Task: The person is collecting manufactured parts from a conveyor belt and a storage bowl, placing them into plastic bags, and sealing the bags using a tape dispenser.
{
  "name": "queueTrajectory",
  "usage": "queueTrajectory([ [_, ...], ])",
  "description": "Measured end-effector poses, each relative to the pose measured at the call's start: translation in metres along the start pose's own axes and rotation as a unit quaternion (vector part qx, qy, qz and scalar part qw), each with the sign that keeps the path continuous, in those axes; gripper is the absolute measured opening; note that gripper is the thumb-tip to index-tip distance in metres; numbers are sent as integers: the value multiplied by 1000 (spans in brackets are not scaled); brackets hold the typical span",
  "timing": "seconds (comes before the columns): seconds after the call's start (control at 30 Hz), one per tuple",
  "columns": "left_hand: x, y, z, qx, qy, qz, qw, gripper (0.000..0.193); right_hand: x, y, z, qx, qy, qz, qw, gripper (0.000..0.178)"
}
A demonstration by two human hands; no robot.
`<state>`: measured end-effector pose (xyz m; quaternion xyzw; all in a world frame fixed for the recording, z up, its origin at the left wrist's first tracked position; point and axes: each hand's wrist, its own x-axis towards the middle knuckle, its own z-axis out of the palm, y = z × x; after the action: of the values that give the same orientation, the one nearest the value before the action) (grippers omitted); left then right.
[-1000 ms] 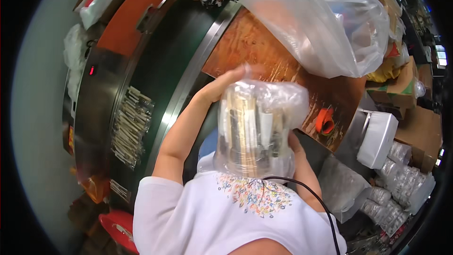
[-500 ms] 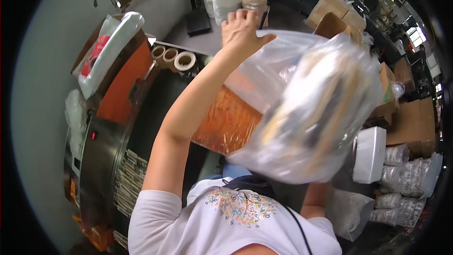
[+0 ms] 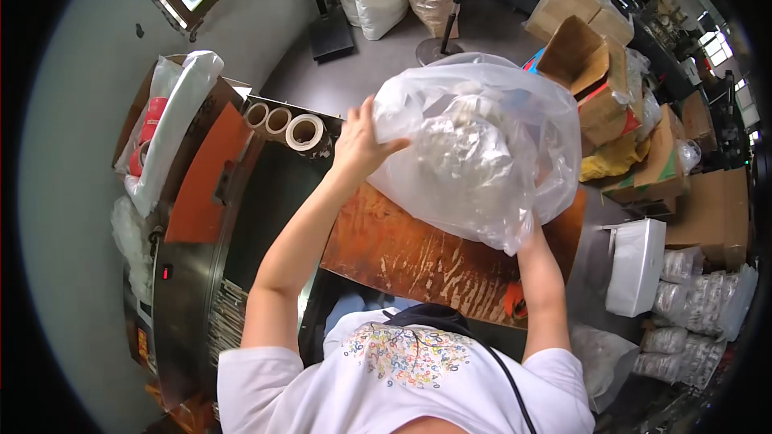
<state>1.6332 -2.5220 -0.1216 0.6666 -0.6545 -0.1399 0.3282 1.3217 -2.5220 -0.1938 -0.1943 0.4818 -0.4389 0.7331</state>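
Observation:
A large clear plastic bag [image 3: 559, 104] stands with its wide rim raised over the worn orange-brown board [image 3: 402, 233]. Within it sits a crumpled, shiny filled plastic bag [image 3: 466, 145]; its contents do not show clearly. My left hand [image 3: 362, 141] lies against the large bag's left side, thumb stretched over the film and fingers extended. From the near right my right forearm reaches in, and my right hand [image 3: 531, 229] is at the bags' near right side, its fingers hidden by plastic. A small orange-red object [image 3: 515, 300] lies on the board beside my right forearm.
Tape rolls [image 3: 305, 133] stand at the far left, beside an orange panel [image 3: 211, 177]. Cardboard boxes [image 3: 591, 72] and a white box [image 3: 635, 265] are on the right. Beyond are a floor scale [image 3: 331, 38], a black stand [image 3: 441, 48] and several filled sacks [image 3: 382, 4].
The filled bag has moved left and away from me, into the large bag. The large bag now stands raised instead of lying flatter. My left hand has come down and left, uncovering more board.

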Motion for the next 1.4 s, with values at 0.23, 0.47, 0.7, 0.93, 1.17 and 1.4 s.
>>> queueTrajectory([
  [0.23, -21, -10, -54, -430, -361, -129, 817, 28, 46, -17, 18, 9, 17, 53, 998, 45],
  [0.47, 54, -60, 43, -71, 24, -159, 985, 86, 71, -4, 26, -92, 49, 93, 990, 46],
  [0.7, -28, -25, -27, -289, -163, -137, 933, 33, -1, -6, 119, 110, -6, 161, 981, 42],
  [0.93, -29, -37, -3, -400, -50, -181, 897, 27, 94, 140, 40, -534, 227, -194, 791, 78],
  [1.17, -85, -109, -63, -375, -28, -336, 864, 24, 71, 107, 46, -591, 274, -172, 738, 75],
  [1.4, 0, -55, 3, -356, -49, -150, 921, 14, 131, 101, -60, -675, 254, -81, 689, 82],
])
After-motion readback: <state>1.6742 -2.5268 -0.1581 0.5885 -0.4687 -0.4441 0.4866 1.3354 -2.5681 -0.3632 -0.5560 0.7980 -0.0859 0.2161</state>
